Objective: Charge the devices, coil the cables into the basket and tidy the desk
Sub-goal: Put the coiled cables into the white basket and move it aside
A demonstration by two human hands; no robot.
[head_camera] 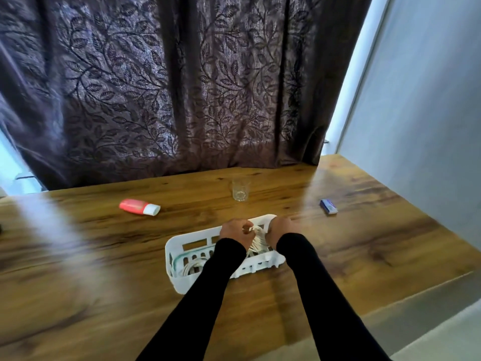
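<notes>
White cable [257, 242] bunches between left hand [235, 233] and right hand [279, 230], both curled around it over the basket [182, 256]; fingertips blurred, cable ends hidden.

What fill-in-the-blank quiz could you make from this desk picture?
1. Both hands, the left hand and the right hand, work on a white cable over the ____ basket.
2. The tube lying left of the glass has a body coloured ____.
3. The small box at the right is ____.
4. Behind the desk hangs a leaf-patterned ____.

Answers: white; red; blue; curtain
</notes>
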